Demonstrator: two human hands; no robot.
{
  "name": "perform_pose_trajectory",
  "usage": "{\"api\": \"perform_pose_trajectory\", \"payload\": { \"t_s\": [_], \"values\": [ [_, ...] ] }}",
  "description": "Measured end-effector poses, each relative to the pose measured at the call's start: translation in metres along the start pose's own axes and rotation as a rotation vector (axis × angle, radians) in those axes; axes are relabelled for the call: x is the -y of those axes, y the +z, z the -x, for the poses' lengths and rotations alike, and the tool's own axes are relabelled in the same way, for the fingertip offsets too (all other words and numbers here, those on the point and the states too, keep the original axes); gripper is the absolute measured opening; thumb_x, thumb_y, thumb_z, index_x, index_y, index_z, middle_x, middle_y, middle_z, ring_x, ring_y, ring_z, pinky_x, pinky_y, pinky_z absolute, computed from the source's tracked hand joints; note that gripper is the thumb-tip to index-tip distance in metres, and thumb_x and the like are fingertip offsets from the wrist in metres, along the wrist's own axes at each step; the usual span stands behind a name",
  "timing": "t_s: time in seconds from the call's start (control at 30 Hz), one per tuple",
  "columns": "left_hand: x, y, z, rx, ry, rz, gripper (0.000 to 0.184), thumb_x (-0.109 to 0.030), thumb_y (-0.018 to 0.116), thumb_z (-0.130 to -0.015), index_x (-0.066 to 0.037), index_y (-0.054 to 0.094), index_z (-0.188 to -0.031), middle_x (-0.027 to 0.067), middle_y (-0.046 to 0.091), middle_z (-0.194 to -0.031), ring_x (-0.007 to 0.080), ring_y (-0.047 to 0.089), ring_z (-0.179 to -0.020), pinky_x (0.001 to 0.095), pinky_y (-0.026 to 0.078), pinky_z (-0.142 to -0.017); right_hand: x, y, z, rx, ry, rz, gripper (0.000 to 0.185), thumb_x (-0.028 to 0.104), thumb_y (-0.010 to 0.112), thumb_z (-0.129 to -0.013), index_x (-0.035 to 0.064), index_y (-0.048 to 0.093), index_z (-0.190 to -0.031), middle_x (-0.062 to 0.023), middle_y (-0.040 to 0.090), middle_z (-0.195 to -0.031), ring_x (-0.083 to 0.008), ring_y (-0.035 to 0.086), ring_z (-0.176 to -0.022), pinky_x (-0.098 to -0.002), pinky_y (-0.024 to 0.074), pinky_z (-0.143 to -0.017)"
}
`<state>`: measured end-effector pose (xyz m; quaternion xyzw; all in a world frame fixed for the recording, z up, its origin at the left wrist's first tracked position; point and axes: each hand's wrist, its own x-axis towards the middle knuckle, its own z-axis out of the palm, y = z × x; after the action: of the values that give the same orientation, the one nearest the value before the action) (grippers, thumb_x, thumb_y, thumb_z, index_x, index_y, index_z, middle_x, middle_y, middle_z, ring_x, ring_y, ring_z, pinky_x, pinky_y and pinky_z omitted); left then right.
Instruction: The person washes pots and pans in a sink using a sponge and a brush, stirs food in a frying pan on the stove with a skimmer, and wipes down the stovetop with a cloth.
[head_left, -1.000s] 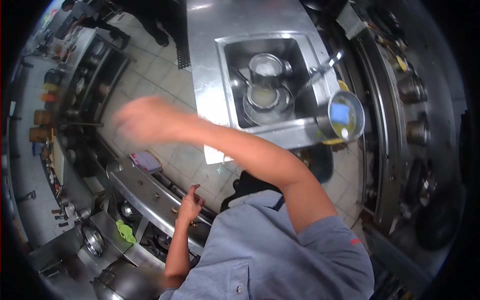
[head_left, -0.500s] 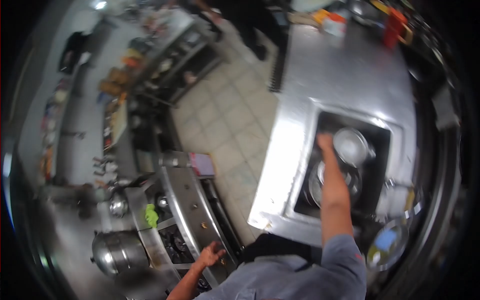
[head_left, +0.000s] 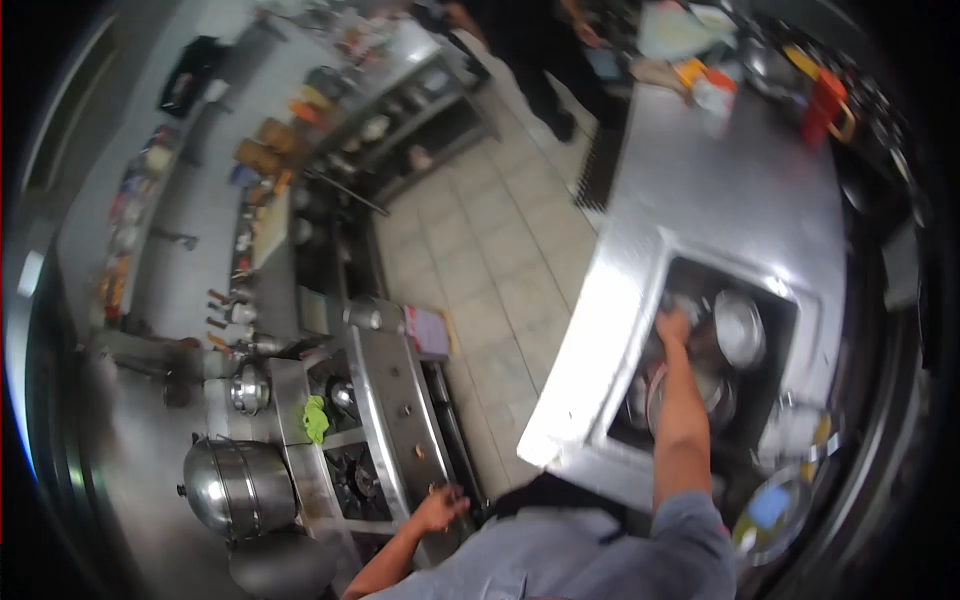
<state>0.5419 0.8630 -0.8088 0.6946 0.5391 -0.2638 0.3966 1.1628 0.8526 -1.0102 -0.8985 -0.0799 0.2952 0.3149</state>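
My right hand [head_left: 673,326] reaches into the steel sink [head_left: 630,400], its fingers wrapped on something I cannot make out, beside a round metal pot [head_left: 738,328]. Below it in the sink, partly behind my forearm, sit more metal bowls [head_left: 712,395]. My left hand [head_left: 440,508] hangs over the front of the stove [head_left: 400,410], fingers spread and holding nothing. A pan with a blue sponge [head_left: 769,507] and yellowish liquid stands to the right of my right arm.
A large lidded pot [head_left: 240,487] and a green cloth [head_left: 315,419] are at the left by the burners. A red jug [head_left: 823,105] stands at the counter's far end. Another person [head_left: 535,60] stands beyond the tiled floor. Shelves [head_left: 430,130] line the back.
My right hand has swung from over the floor down into the sink. The view has turned, so the sink shows further right. My left hand stays by the stove.
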Motion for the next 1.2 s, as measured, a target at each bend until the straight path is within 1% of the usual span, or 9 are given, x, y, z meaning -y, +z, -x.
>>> {"api": "perform_pose_trajectory", "payload": {
  "t_s": [0.03, 0.17, 0.23, 0.3, 0.4, 0.63, 0.97, 1.13, 1.2],
  "values": [
    [0.027, 0.008, -0.020, -0.033, 0.076, 0.152, 0.063, -0.047, 0.070, -0.094, -0.001, 0.056, -0.135, 0.0126, 0.070, -0.092, 0.0177, 0.063, -0.075, 0.0357, 0.053, -0.067, -0.011, 0.009, 0.007, -0.059, -0.036, 0.041, 0.072, 0.052, 0.071, -0.081, -0.0018, 0.064, -0.128, -0.0303, 0.067, -0.119, -0.0473, 0.064, -0.115, -0.0482, 0.0516, -0.097],
    [0.022, -0.005, -0.049, -0.053, 0.087, 0.341, 0.054, -0.041, 0.071, -0.096, -0.001, 0.058, -0.129, 0.0083, 0.069, -0.088, 0.0164, 0.065, -0.076, 0.0341, 0.052, -0.068, -0.006, -0.026, 0.122, -0.421, -0.180, -0.078, 0.044, 0.037, 0.078, -0.081, -0.0041, 0.073, -0.095, -0.0293, 0.071, -0.098, -0.0437, 0.070, -0.099, -0.0486, 0.0546, -0.086],
    [0.069, 0.005, -0.086, -0.001, 0.189, 0.491, 0.047, -0.036, 0.071, -0.097, -0.001, 0.059, -0.127, 0.0062, 0.068, -0.089, 0.0154, 0.065, -0.079, 0.0327, 0.054, -0.069, -0.027, -0.049, 0.149, -0.250, -0.216, -0.167, 0.027, 0.030, 0.075, -0.081, 0.0063, 0.076, -0.094, -0.0228, 0.073, -0.096, -0.0438, 0.069, -0.098, -0.0465, 0.0546, -0.084],
    [0.066, -0.010, -0.092, 0.139, 0.111, 0.574, 0.034, -0.032, 0.069, -0.099, -0.005, 0.063, -0.118, 0.0062, 0.066, -0.091, 0.0161, 0.066, -0.077, 0.0320, 0.059, -0.074, -0.036, -0.078, 0.174, -0.265, -0.286, -0.197, 0.025, 0.026, 0.077, -0.081, 0.0016, 0.074, -0.086, -0.0191, 0.074, -0.085, -0.0365, 0.073, -0.083, -0.0426, 0.0548, -0.077],
    [0.086, -0.030, -0.119, 0.183, 0.177, 0.563, 0.034, -0.033, 0.070, -0.099, -0.006, 0.063, -0.116, 0.0053, 0.065, -0.090, 0.0166, 0.067, -0.078, 0.0323, 0.059, -0.073, -0.048, -0.102, 0.198, -0.317, -0.316, -0.506, 0.023, 0.013, 0.077, -0.081, 0.0040, 0.062, -0.066, -0.0026, 0.062, -0.060, -0.0096, 0.056, -0.057, -0.0321, 0.0460, -0.057],
    [0.045, -0.102, -0.111, 0.107, 0.302, 0.480, 0.036, -0.033, 0.067, -0.100, -0.005, 0.060, -0.122, 0.0045, 0.066, -0.091, 0.0149, 0.064, -0.077, 0.0287, 0.052, -0.072, -0.007, -0.112, 0.231, -0.460, -0.223, -0.800, 0.018, 0.014, 0.079, -0.075, 0.0039, 0.065, -0.069, -0.0032, 0.062, -0.062, -0.0147, 0.057, -0.052, -0.0341, 0.0454, -0.053],
    [0.083, -0.089, -0.086, 0.167, 0.285, 0.582, 0.043, -0.030, 0.067, -0.101, -0.002, 0.056, -0.131, 0.0046, 0.067, -0.096, 0.0143, 0.066, -0.083, 0.0292, 0.053, -0.074, 0.103, -0.214, 0.194, -0.478, -0.179, -0.827, 0.019, 0.009, 0.073, -0.080, 0.0020, 0.062, -0.066, -0.0059, 0.053, -0.054, -0.0191, 0.047, -0.037, -0.0365, 0.0340, -0.036],
    [0.076, -0.076, -0.078, 0.179, 0.281, 0.659, 0.045, -0.030, 0.067, -0.100, -0.002, 0.055, -0.133, 0.0059, 0.067, -0.099, 0.0151, 0.066, -0.085, 0.0297, 0.054, -0.076, 0.167, -0.320, 0.188, -0.321, -0.297, -0.981, 0.022, 0.014, 0.075, -0.085, 0.0067, 0.061, -0.070, -0.0034, 0.052, -0.056, -0.0144, 0.047, -0.043, -0.0349, 0.0388, -0.042],
    [0.061, -0.074, -0.079, 0.191, 0.301, 0.650, 0.046, -0.030, 0.068, -0.100, -0.002, 0.055, -0.134, 0.0063, 0.067, -0.100, 0.0156, 0.066, -0.087, 0.0299, 0.054, -0.078, 0.187, -0.310, 0.229, -0.447, -0.334, -0.912, 0.024, 0.018, 0.078, -0.085, 0.0065, 0.062, -0.072, -0.0032, 0.054, -0.058, -0.0142, 0.049, -0.045, -0.0346, 0.0407, -0.044]
  ]
}}
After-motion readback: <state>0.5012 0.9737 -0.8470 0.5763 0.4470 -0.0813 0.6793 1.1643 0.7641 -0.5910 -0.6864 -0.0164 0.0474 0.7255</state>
